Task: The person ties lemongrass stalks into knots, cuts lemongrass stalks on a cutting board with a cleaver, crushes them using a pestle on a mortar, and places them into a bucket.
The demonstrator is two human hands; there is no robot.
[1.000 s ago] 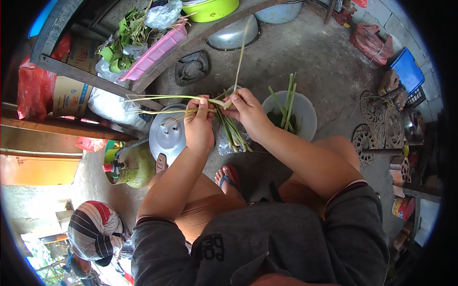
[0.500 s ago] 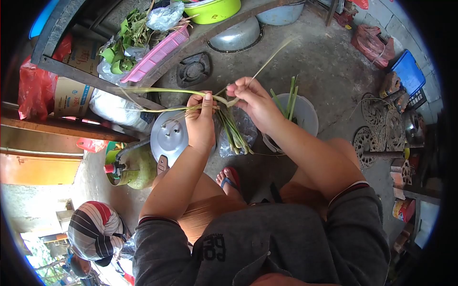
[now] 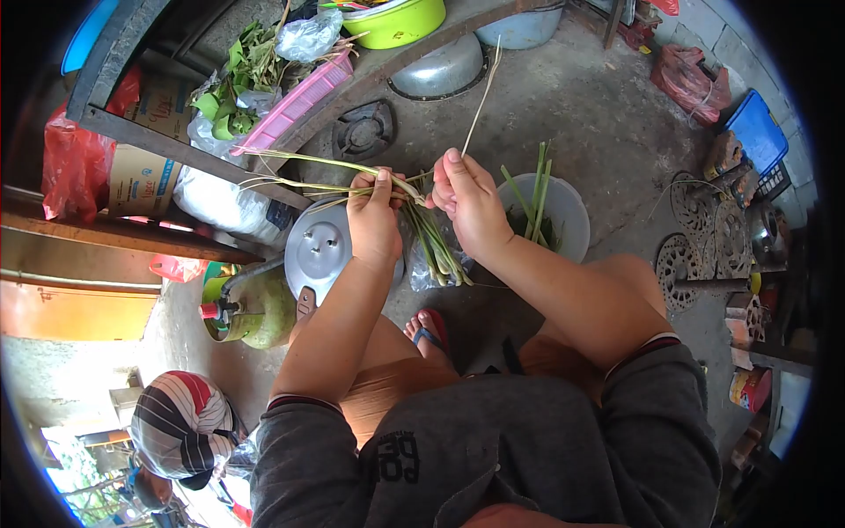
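My left hand (image 3: pixel 374 216) is closed around several long green stalks (image 3: pixel 317 162) that look like lemongrass; their thin leafy ends point left and their pale thick end reaches toward my right hand. My right hand (image 3: pixel 471 201) pinches a thin pale dry strip (image 3: pixel 481 101) that sticks up past the fingers. Its fingertips are beside the stalks' thick end; whether they touch it I cannot tell. Below the hands, a bunch of cut green stalks (image 3: pixel 433 242) lies on a clear plastic bag (image 3: pixel 422 275). A whitish bucket (image 3: pixel 574 216) on the right has green stalks standing in it.
Left of my hands lies a grey metal lid (image 3: pixel 308 264), with a green gas cylinder (image 3: pixel 264 312) beside it. A pink basket (image 3: pixel 295 104) with leaves rests on the low bench (image 3: pixel 370 75). A burner (image 3: pixel 363 128) is on the floor. Another person's patterned head covering (image 3: pixel 180 427) shows lower left.
My right hand has turned more upright and moved slightly right and away from the stalks. The dry strip in it now points more steeply up. My left hand keeps its hold.
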